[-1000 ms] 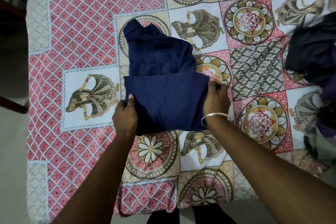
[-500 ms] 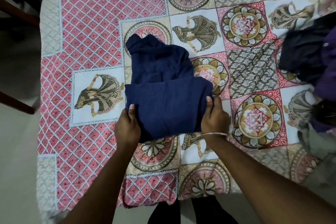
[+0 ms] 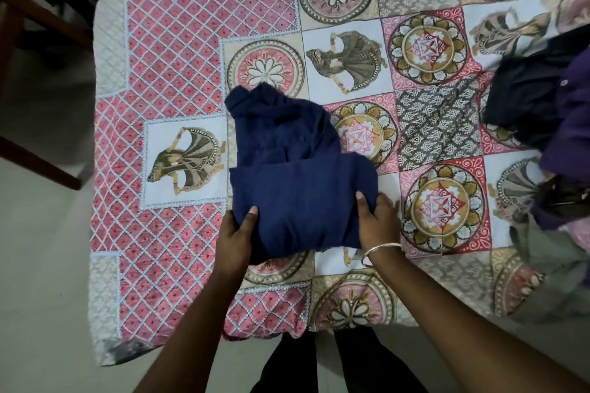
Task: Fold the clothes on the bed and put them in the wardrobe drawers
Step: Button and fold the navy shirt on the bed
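While we look down from above, one navy garment [image 3: 297, 169] lies partly folded near the middle of the frame, on the patterned bedspread [image 3: 178, 51]. Its lower half is doubled into a thick rectangle, and a looser, rumpled part reaches toward the upper left of it.

We see two hands, one on each lower corner of that folded rectangle. Our left hand [image 3: 234, 241] grips the lower left corner: the thumb lies on top of the cloth and the other fingers are tucked beneath it, out of sight. Our right hand [image 3: 378, 222] grips the lower right corner the same way, thumb pressed on top and fingers curled around the edge. One silver bangle [image 3: 380, 249] circles the right wrist. Both forearms run up from the bottom of the frame.

At the right edge of the frame sits one loose pile of clothes [image 3: 549, 124], well apart from the navy garment; we can make out a black piece, a purple piece and a grey-green piece lower down, but we cannot count the pile for certain.

In the upper left corner, beyond the bed, dark wooden furniture [image 3: 28, 41] stands on the pale floor [image 3: 41, 297]. At the bottom centre we see two legs in dark trousers [image 3: 335, 364].
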Motion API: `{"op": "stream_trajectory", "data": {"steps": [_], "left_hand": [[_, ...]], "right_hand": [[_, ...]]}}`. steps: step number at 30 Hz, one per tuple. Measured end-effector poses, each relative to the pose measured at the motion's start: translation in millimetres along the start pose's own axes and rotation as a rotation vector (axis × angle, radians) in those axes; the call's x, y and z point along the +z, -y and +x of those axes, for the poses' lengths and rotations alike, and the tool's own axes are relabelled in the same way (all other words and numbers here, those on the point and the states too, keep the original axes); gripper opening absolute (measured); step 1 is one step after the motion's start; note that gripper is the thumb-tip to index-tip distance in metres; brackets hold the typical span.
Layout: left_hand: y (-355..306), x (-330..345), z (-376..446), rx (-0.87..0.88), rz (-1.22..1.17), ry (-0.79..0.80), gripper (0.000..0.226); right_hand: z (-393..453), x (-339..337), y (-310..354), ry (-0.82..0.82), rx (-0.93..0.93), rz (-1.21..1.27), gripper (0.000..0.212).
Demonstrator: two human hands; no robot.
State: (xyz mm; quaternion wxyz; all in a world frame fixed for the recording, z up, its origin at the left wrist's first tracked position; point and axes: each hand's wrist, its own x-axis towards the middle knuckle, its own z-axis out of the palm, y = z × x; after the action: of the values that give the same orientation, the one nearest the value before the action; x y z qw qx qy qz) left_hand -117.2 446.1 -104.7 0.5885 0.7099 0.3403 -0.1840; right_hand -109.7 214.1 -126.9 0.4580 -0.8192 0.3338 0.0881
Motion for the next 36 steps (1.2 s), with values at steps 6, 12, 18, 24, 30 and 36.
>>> {"op": "stream_trajectory", "data": {"steps": [6, 12, 18, 24, 30, 36], "left_hand": [[-15.6, -17.3, -34.0, -0.308, -0.221, 0.026, 0.069], [-84.0, -31.0, -6.4, -0.403, -0.661, 0.298, 0.051], [-120.8, -21.3, 52.9, -0.188, -0.514, 0.293, 0.052], [-106.8, 9.5, 123.0, 0.128, 0.295, -0.296, 0.031], [-101.8, 36.6, 138.1, 0.133, 0.467, -0.442, 0.049], [-97.8, 21.0, 122.9, 0.215, 0.376, -0.428, 0.027]], "right_hand": [[-3.0, -44.4, 7.7, 0.263, 0.154, 0.362, 0.039], [46.2, -48.1, 69.0, 0.436, 0.561, 0.702, 0.009], [98.8, -8.2, 113.4, 0.302, 0.65, 0.84, 0.028], [125.3, 29.3, 124.4, 0.097, 0.205, 0.061, 0.053], [107.5, 82.3, 105.9, -0.097, -0.026, -0.366, 0.069], [90.5, 72.1, 103.7, -0.032, -0.071, -0.006, 0.041]]}}
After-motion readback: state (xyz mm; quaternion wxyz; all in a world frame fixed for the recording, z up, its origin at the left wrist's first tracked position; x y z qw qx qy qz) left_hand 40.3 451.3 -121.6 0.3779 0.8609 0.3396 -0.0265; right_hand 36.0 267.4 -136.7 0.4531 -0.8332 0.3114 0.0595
